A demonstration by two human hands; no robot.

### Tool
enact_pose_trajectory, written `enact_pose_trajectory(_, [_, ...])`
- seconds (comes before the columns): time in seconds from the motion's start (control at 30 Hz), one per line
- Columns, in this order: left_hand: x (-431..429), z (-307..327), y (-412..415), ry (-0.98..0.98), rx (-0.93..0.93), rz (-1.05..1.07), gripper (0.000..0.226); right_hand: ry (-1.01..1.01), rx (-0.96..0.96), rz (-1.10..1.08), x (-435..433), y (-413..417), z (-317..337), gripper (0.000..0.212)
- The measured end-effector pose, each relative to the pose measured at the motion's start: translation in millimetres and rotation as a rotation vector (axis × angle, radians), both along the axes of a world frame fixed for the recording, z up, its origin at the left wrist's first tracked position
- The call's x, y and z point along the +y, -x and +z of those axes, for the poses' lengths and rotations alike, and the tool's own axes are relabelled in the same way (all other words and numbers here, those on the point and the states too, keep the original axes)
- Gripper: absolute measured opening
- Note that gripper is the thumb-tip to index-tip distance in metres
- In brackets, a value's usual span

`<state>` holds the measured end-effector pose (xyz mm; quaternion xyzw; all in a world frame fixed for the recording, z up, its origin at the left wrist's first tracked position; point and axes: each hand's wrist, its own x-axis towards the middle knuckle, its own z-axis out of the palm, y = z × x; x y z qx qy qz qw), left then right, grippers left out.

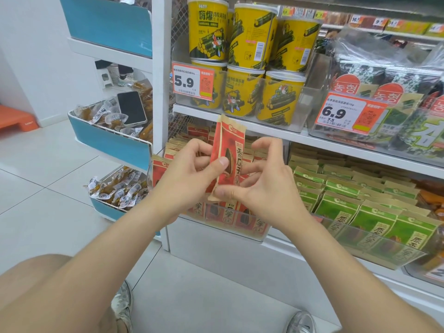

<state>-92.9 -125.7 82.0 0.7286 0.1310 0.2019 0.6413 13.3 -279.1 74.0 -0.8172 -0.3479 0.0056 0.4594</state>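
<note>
The white shelf filled the view ahead of me, its upper board carrying yellow tubs. Below it sat the clear bin, packed with red stock standing on end, and rows of green packets lay just beside it on the right. I held one red packet upright above that bin, in front of the stock. My left hand clamped it from the side, thumb pressed on its face and the other fingers curled behind. My right hand pinched its bottom corner under the thumb, while the remaining fingers stood apart and loose.

The bin looked tightly filled, so I judged that pushing the packet in at a slant could crumple it or knock its neighbours forward over the low front wall. The corner pinch was slight; a snag there might twist the packet out of my grip.

The board's edge sat close over the packet's top, leaving little room to lift. The shelf post and a wire basket holding a phone closed off the left. Open room lay toward me, above the floor.
</note>
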Motion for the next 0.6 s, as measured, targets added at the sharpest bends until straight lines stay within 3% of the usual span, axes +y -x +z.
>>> enact_pose_trajectory(0.07, [3,2,0,0.067,0.025,-0.038,0.016,-0.073,0.082,-0.055,2,-4,0,0.091])
enact_pose_trajectory(0.27, [5,1,3,-0.006,0.072,-0.204,0.025,-0.215,0.392,-0.058,1,-15,6,0.046])
enact_pose_trajectory(0.37, [8,1,4,-0.011,0.055,-0.249,0.029,-0.305,0.467,-0.036,-2,-15,9,0.039])
enact_pose_trajectory(0.6, [8,-1,1,-0.028,0.096,-0.163,0.039,-0.429,0.388,-0.036,-4,-11,13,0.034])
